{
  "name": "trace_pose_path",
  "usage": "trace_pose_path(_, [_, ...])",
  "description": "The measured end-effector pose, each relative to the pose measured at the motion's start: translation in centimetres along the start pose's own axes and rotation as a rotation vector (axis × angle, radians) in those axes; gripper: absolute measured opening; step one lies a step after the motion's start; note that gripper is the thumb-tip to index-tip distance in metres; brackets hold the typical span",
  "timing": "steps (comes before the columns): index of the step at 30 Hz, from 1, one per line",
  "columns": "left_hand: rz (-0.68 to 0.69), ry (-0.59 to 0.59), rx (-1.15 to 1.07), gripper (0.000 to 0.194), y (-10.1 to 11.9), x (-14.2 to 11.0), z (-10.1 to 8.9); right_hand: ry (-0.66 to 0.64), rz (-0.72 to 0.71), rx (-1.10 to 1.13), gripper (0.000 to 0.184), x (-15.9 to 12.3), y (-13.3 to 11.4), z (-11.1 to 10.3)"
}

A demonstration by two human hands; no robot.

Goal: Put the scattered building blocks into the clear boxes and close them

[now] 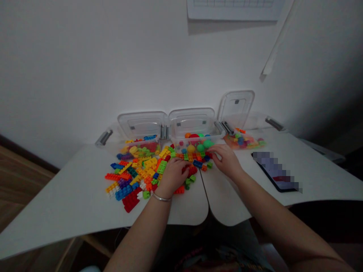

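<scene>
Over the right side of a mixed pile of coloured toy building bricks point(147, 166), my left hand point(173, 174) is bent at the fingers, thumb apart from them. Red bricks point(192, 170) lie just beside its thumb. My right hand point(225, 158) reaches in from the right, with thumb and fingertips closed around a small red brick point(209, 154). A blue brick point(197, 164) and a green brick point(209, 165) lie below its fingertips. Behind both hands, the middle clear plastic box point(177, 140) holds coloured balls, some green.
The left clear box point(120, 145) and right clear box point(251, 132) contain coloured pieces. All three lids stand raised near the wall. A phone point(275, 172) lies at the right of the white table point(85, 192). A seam divides the tabletop at the middle.
</scene>
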State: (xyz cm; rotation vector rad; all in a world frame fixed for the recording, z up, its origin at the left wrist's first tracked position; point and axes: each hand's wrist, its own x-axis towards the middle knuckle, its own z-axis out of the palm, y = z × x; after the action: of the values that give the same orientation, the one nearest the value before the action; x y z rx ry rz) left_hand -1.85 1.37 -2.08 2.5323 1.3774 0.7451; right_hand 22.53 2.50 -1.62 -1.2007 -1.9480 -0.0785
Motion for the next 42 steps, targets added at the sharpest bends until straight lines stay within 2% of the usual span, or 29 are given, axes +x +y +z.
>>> trace_pose_path(3, [0.001,0.005,-0.001,0.024,0.0,0.0,0.0,-0.163,0.072,-0.03,0.036,-1.4,0.4,2.0])
trace_pose_path(7, [-0.006,0.005,-0.003,0.024,0.0,0.0,0.0,-0.215,0.159,-0.055,0.037,-2.0,1.7,2.8])
trace_pose_path(12, [-0.006,-0.002,-0.01,0.025,-0.1,0.0,0.1,-0.213,0.185,-0.066,0.024,-2.2,2.2,2.3])
trace_pose_path(18, [-0.011,-0.004,-0.007,0.025,-0.2,0.0,0.1,-0.186,0.258,-0.139,0.015,-2.6,1.8,1.3])
trace_pose_path(23, [-0.012,-0.008,-0.013,0.025,0.0,0.0,-0.1,-0.243,0.364,-0.345,0.025,-2.4,0.9,0.9])
trace_pose_path(28, [-0.012,-0.006,-0.007,0.024,0.0,0.0,-0.1,-0.284,0.377,-0.345,0.021,-2.7,0.7,0.7])
trace_pose_path(32, [-0.011,0.006,-0.016,0.024,-0.1,-0.1,0.0,-0.187,0.394,-0.164,0.021,-2.9,1.2,0.7])
trace_pose_path(36, [-0.016,0.011,-0.016,0.024,-0.1,-0.1,-0.1,-0.011,0.445,0.087,0.02,-2.5,1.5,-0.1])
trace_pose_path(39, [-0.013,0.009,-0.016,0.025,-0.2,0.0,-0.1,0.189,0.429,0.184,0.025,-1.5,1.7,-1.9])
trace_pose_path(42, [-0.015,0.008,-0.014,0.025,-0.2,0.0,0.0,0.403,0.44,0.111,0.029,0.3,2.3,-4.5])
